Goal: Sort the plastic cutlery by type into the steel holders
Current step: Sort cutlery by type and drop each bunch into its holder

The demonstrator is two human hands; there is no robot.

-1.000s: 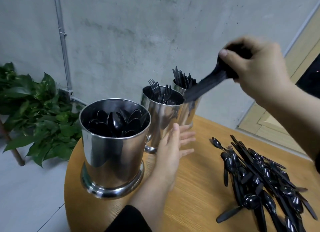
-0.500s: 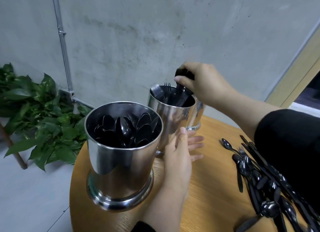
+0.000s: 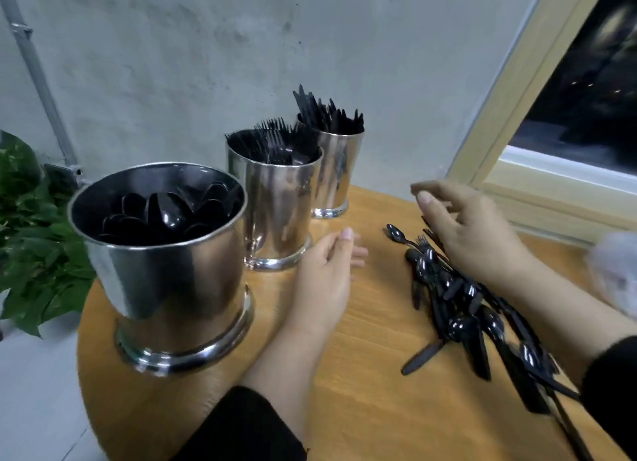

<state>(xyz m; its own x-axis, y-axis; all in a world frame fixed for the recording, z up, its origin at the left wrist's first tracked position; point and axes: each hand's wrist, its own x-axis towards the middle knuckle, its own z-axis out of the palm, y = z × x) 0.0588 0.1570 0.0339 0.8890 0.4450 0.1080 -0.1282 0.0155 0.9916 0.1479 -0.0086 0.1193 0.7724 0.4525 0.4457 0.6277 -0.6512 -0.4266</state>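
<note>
Spoons (image 3: 165, 216), forks (image 3: 275, 143), knives (image 3: 327, 116) fill three separate steel holders (image 3: 172, 288).

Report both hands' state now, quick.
Left hand: open, resting on the round wooden table, holding nothing.
Right hand: open, fingers loosely curled, holding nothing.

Grey wall (image 3: 206, 47), perhaps concrete

left grip (image 3: 324, 271): flat, relaxed | right grip (image 3: 472, 233): loosely curled, empty
</note>
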